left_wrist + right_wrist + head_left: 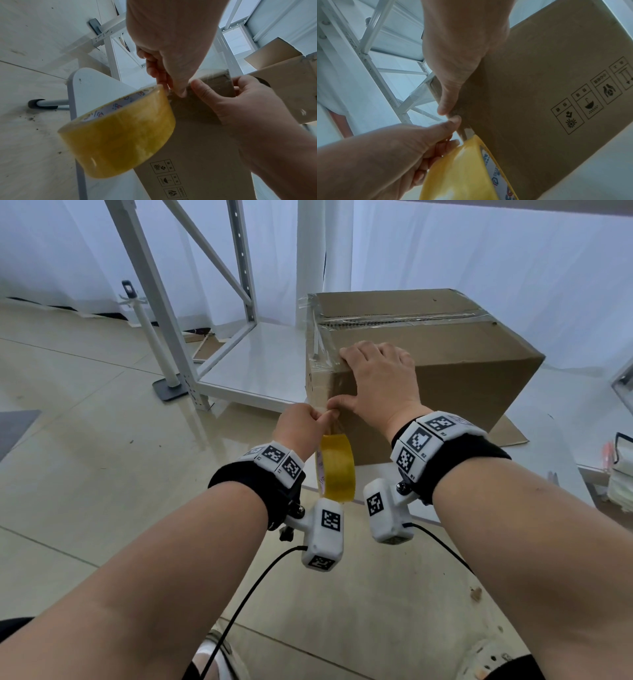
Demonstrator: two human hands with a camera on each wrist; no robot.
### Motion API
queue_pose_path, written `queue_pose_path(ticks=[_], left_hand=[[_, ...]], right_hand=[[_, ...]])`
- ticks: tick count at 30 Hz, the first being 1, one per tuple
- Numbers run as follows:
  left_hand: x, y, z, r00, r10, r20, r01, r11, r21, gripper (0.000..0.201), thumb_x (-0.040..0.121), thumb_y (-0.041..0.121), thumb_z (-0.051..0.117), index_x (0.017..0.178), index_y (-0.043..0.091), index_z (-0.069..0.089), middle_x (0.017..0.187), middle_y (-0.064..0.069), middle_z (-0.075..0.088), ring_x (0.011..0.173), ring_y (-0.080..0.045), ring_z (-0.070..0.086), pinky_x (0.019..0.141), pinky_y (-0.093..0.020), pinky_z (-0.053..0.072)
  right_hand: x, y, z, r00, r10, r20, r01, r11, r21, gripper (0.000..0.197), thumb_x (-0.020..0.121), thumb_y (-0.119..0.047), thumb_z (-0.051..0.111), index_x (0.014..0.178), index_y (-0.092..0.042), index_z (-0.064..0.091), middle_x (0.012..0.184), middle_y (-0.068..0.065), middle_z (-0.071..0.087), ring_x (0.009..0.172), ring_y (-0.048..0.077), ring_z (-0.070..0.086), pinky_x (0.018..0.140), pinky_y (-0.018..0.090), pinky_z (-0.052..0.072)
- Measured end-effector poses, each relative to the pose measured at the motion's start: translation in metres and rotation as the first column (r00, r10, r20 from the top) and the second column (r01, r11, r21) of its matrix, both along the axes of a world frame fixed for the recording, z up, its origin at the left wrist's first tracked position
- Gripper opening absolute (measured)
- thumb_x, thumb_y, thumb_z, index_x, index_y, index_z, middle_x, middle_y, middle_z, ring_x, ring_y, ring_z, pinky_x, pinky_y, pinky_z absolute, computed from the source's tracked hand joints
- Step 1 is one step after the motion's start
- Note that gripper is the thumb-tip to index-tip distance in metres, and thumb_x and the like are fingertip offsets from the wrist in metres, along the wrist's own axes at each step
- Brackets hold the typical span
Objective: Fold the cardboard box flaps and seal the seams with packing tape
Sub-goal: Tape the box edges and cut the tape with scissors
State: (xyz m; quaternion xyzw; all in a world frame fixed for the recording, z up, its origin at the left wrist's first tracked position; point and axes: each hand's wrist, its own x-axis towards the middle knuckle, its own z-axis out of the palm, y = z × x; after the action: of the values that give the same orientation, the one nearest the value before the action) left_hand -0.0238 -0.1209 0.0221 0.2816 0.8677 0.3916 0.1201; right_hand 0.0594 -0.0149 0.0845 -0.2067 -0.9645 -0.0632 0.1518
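Observation:
A brown cardboard box [445, 364] stands on the floor with its top flaps folded shut and clear tape along the top seam. My right hand [373, 378] lies over the box's near left top corner, its thumb [447, 106] pressing the tape strip against the vertical edge. Just below it, my left hand [325, 415] pinches the strip coming off a yellow tape roll [337, 470]. The roll [120, 142] hangs under the left fingers beside the box face [197, 142]. Printed handling symbols show on the box side [539, 81].
A white metal shelving frame [191, 302] stands left of the box, with a white pole on a grey base [170, 390] beside it. A flat cardboard sheet [510, 433] lies under the box. Another open box [274, 54] shows behind. Bags sit at the right edge [620, 474].

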Motion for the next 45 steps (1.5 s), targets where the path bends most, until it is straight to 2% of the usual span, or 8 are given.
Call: queue_pose_path(ticks=[5, 15, 20, 24, 30, 34, 40, 45], left_hand=[[-0.002, 0.000, 0.003, 0.998, 0.000, 0.068, -0.002, 0.999, 0.032, 0.042, 0.089, 0.043, 0.059, 0.060, 0.014, 0.050, 0.056, 0.000, 0.045, 0.052, -0.013, 0.042, 0.054, -0.026, 0.033], [0.003, -0.003, -0.001, 0.966, 0.107, 0.235, -0.125, 0.990, 0.059, 0.043, 0.079, 0.048, 0.070, 0.063, 0.018, 0.044, 0.068, 0.000, 0.050, 0.068, -0.019, 0.048, 0.069, -0.034, 0.045], [0.009, -0.008, 0.008, 0.979, 0.118, 0.166, -0.123, 0.992, 0.024, 0.055, 0.074, 0.046, 0.075, 0.109, 0.011, 0.050, 0.104, -0.004, 0.056, 0.091, -0.019, 0.054, 0.079, -0.032, 0.047], [0.022, -0.014, 0.026, 0.987, 0.149, 0.052, -0.154, 0.983, 0.104, 0.057, 0.076, 0.046, 0.073, 0.111, 0.011, 0.045, 0.110, -0.006, 0.052, 0.099, -0.022, 0.052, 0.087, -0.036, 0.048], [0.065, -0.008, 0.047, 0.967, -0.047, -0.252, 0.104, 0.970, 0.220, 0.024, 0.086, 0.033, 0.064, 0.090, 0.016, 0.048, 0.087, -0.001, 0.051, 0.078, -0.017, 0.049, 0.068, -0.025, 0.041], [0.105, 0.024, 0.041, 0.938, -0.212, -0.273, 0.259, 0.954, 0.151, 0.014, 0.088, 0.026, 0.060, 0.087, 0.017, 0.049, 0.078, 0.007, 0.050, 0.079, -0.017, 0.050, 0.070, -0.028, 0.041], [0.138, 0.084, 0.015, 0.903, -0.389, -0.181, 0.390, 0.920, -0.031, 0.012, 0.091, 0.028, 0.056, 0.097, 0.018, 0.054, 0.090, 0.003, 0.058, 0.087, -0.020, 0.057, 0.081, -0.037, 0.050], [0.144, 0.115, -0.005, 0.902, -0.407, -0.142, 0.398, 0.913, -0.088, 0.014, 0.092, 0.025, 0.054, 0.101, 0.014, 0.056, 0.095, 0.001, 0.058, 0.089, -0.020, 0.056, 0.079, -0.034, 0.049]], right_hand=[[-0.004, 0.003, 0.003, 1.000, 0.030, -0.004, -0.030, 0.998, 0.060, 0.065, 0.086, -0.060, 0.053, 0.137, -0.021, 0.044, 0.134, 0.003, 0.053, 0.122, 0.028, 0.047, 0.099, 0.041, 0.036], [0.001, 0.002, 0.004, 0.996, 0.040, -0.077, -0.044, 0.997, -0.056, 0.054, 0.098, -0.052, 0.034, 0.143, -0.023, 0.043, 0.145, -0.001, 0.047, 0.132, 0.024, 0.040, 0.106, 0.038, 0.031], [0.005, 0.004, 0.000, 0.996, 0.060, -0.071, -0.069, 0.989, -0.131, 0.053, 0.100, -0.046, 0.035, 0.148, -0.022, 0.033, 0.152, 0.002, 0.035, 0.140, 0.023, 0.028, 0.116, 0.038, 0.015], [0.021, 0.006, 0.003, 0.997, 0.076, -0.022, -0.078, 0.989, -0.123, 0.060, 0.099, -0.041, 0.042, 0.151, -0.023, 0.019, 0.157, 0.004, 0.022, 0.146, 0.022, 0.015, 0.120, 0.040, 0.004], [0.082, 0.017, 0.004, 0.984, 0.040, -0.171, -0.062, 0.990, -0.123, 0.048, 0.094, -0.025, 0.050, 0.141, -0.019, 0.040, 0.147, 0.006, 0.038, 0.138, 0.023, 0.030, 0.116, 0.039, 0.020], [0.147, 0.048, -0.008, 0.984, -0.109, -0.138, 0.081, 0.978, -0.191, 0.026, 0.094, -0.018, 0.047, 0.118, -0.013, 0.054, 0.119, 0.008, 0.054, 0.109, 0.024, 0.050, 0.088, 0.034, 0.042], [0.242, 0.118, -0.071, 0.782, -0.514, 0.353, 0.619, 0.709, -0.338, 0.029, 0.091, -0.008, 0.043, 0.115, -0.001, 0.058, 0.117, 0.018, 0.060, 0.105, 0.033, 0.057, 0.077, 0.031, 0.042], [0.257, 0.137, -0.110, 0.669, -0.596, 0.444, 0.743, 0.521, -0.421, 0.067, 0.093, -0.005, 0.042, 0.151, -0.002, 0.009, 0.123, 0.020, 0.056, 0.115, 0.034, 0.053, 0.088, 0.036, 0.043]])
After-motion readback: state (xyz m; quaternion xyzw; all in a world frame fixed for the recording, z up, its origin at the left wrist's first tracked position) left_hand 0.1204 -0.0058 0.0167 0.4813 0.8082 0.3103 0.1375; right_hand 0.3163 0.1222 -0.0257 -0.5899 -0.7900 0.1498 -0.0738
